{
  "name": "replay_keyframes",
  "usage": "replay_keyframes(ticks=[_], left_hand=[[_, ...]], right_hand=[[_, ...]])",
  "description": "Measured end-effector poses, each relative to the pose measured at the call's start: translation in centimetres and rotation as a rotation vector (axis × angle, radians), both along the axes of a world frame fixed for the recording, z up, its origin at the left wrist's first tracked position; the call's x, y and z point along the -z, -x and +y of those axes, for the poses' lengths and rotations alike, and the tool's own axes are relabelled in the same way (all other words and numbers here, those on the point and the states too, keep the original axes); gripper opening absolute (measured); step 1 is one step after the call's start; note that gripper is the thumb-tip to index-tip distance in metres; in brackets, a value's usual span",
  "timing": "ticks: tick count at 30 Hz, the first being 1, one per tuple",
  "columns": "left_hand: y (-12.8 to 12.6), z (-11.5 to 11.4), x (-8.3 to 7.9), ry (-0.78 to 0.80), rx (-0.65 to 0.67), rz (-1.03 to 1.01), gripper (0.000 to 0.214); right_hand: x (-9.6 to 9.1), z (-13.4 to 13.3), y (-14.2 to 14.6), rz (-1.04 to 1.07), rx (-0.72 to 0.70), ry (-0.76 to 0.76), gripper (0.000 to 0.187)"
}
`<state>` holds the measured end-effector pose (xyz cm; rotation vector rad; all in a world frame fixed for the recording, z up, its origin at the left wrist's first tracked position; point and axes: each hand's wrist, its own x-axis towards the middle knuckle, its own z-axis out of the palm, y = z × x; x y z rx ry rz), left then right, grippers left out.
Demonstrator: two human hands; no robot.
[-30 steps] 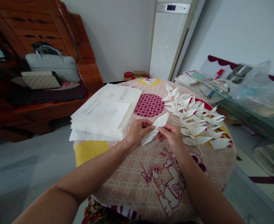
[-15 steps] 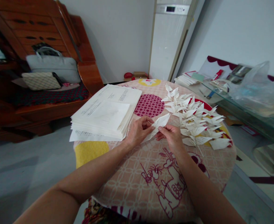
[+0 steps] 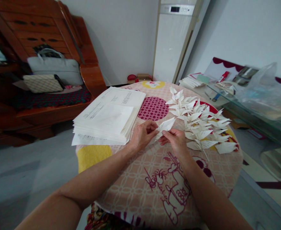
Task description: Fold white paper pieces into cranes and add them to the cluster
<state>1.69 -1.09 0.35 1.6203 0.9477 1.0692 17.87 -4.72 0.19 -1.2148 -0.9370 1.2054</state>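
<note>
Between my two hands is a folded piece of white paper [image 3: 165,125], its pointed end slanting up to the right. My left hand [image 3: 144,134] pinches its left side with thumb and fingers. On its lower right edge my right hand [image 3: 175,139] has closed, thumb on top. Just right of my hands lie several folded paper cranes [image 3: 198,118] crowded together, wings spread. To the left is a thick stack of printed paper [image 3: 102,111], with a smaller blank sheet [image 3: 114,118] on top.
A patterned cloth [image 3: 131,182] covers the round table. On the right stands a glass shelf [image 3: 255,118] bearing a plastic bag [image 3: 262,92] and papers. A wooden chair [image 3: 90,73] with bags is at the left; a white cabinet-like appliance [image 3: 171,44] stands behind.
The flap of paper that stuck out below, between my hands, no longer shows. Both hands keep nearly the same place and grip.
</note>
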Motion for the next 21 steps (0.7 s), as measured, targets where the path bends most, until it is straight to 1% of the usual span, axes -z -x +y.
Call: replay_keyframes(ticks=[5, 8, 11, 14, 16, 18, 21], left_hand=[[0.1, -0.2, 0.1, -0.114, -0.024, 0.106, 0.014], [0.1, -0.1, 0.2, -0.133, -0.049, 0.135, 0.015], [0.0, 0.1, 0.2, -0.055, -0.011, 0.062, 0.016], [0.0, 0.3, 0.0, 0.062, 0.054, -0.052, 0.023], [0.1, 0.4, -0.1, 0.112, 0.077, -0.078, 0.026], [0.2, 0.4, -0.3, 0.126, 0.089, -0.059, 0.028], [0.2, 0.3, -0.5, 0.084, 0.084, -0.003, 0.027]], right_hand=[[-0.2, -0.1, 0.0, 0.021, 0.01, 0.002, 0.031], [-0.3, -0.1, 0.0, 0.031, 0.017, 0.016, 0.032], [0.0, 0.0, 0.0, 0.01, 0.012, 0.009, 0.033], [0.5, 0.1, -0.2, -0.035, -0.006, -0.02, 0.033], [0.7, 0.2, -0.3, -0.057, -0.016, -0.041, 0.032], [0.8, 0.2, -0.4, -0.067, -0.023, -0.055, 0.032], [0.7, 0.1, -0.4, -0.074, -0.029, -0.066, 0.03]])
